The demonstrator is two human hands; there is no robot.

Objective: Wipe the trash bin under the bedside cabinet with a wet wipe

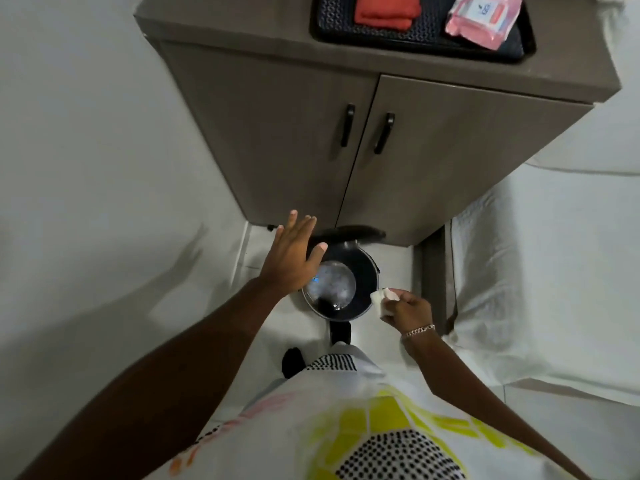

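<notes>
A round black trash bin [363,271] stands on the white floor in front of the bedside cabinet [284,140], its lid raised toward the cabinet and something clear and shiny inside it. My left hand [294,254] hovers flat over the bin's left rim, fingers spread, holding nothing. My right hand [405,310] is at the bin's right rim, pinching a folded white wet wipe [382,299] that touches or nearly touches the rim. My foot rests on the bin's pedal [341,332].
The grey cabinet has two doors with black handles. On its top, a black tray [422,36] holds a red folded cloth [388,10] and a pink wet wipe pack [483,20]. A white bed [540,278] lies right; a white wall stands left.
</notes>
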